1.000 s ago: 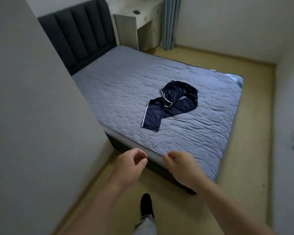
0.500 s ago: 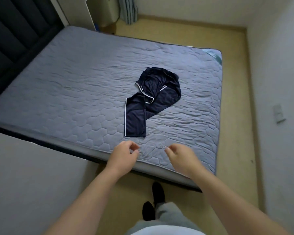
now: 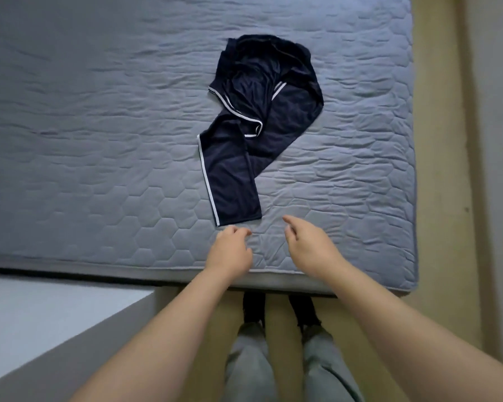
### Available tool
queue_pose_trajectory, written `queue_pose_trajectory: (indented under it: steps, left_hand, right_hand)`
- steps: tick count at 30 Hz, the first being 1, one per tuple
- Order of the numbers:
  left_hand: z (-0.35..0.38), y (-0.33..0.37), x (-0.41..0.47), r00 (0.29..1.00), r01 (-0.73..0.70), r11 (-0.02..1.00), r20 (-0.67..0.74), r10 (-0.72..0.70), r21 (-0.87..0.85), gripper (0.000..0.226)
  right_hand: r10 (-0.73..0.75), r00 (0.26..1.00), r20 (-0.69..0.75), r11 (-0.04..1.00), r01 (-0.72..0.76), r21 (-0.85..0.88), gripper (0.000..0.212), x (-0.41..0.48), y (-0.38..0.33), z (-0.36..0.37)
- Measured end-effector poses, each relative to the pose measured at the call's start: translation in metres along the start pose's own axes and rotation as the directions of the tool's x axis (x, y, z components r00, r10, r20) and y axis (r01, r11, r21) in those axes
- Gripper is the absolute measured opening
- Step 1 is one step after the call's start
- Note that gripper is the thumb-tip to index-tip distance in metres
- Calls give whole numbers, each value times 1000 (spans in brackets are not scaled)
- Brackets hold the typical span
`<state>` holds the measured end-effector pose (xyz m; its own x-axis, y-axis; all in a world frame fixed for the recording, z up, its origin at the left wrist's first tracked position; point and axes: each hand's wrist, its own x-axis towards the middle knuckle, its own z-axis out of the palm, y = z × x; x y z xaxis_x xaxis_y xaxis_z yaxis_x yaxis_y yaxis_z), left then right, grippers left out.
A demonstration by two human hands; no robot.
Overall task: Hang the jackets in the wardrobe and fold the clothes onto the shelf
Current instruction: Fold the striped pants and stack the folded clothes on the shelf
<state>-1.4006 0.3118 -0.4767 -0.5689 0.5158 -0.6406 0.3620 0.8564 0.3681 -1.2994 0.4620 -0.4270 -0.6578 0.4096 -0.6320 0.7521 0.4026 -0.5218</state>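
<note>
A pair of dark navy trousers (image 3: pixel 253 134) with white side stripes lies crumpled on the grey quilted mattress (image 3: pixel 99 140), one leg stretched toward me and the waist bunched at the far end. My left hand (image 3: pixel 230 250) hovers just below the leg's cuff, fingers loosely curled, holding nothing. My right hand (image 3: pixel 308 248) reaches over the mattress a little right of the cuff, its fingers relaxed and empty. Neither hand touches the trousers.
The mattress edge (image 3: pixel 244 281) runs right in front of my legs and dark socks (image 3: pixel 253 309). A pale wall or panel (image 3: pixel 41 323) stands at lower left. Tan floor (image 3: pixel 439 169) runs along the bed's right side, beside a wall.
I have stepped up to the bed and the view has tilted down. Both hands moved forward over the mattress, close to the trouser cuff.
</note>
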Motion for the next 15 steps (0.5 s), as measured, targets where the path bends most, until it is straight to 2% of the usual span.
queue_pose_trajectory:
  steps: [4, 9, 13, 15]
  left_hand:
    - [32, -33, 81, 990, 0, 986, 142, -25, 168, 54]
    - [66, -73, 167, 938, -3, 908, 316, -142, 418, 58]
    - [83, -97, 209, 904, -19, 858, 376, -205, 513, 60]
    - [86, -108, 223, 886, -36, 843, 407, -221, 536, 68]
  right_hand:
    - [132, 991, -3, 987, -131, 96, 45, 39, 14, 39]
    - [247, 968, 45, 955, -251, 161, 46, 80, 25, 85]
    - [295, 952, 81, 934, -306, 183, 47, 101, 30, 105]
    - [311, 947, 85, 930, -321, 177, 47, 107, 33, 109]
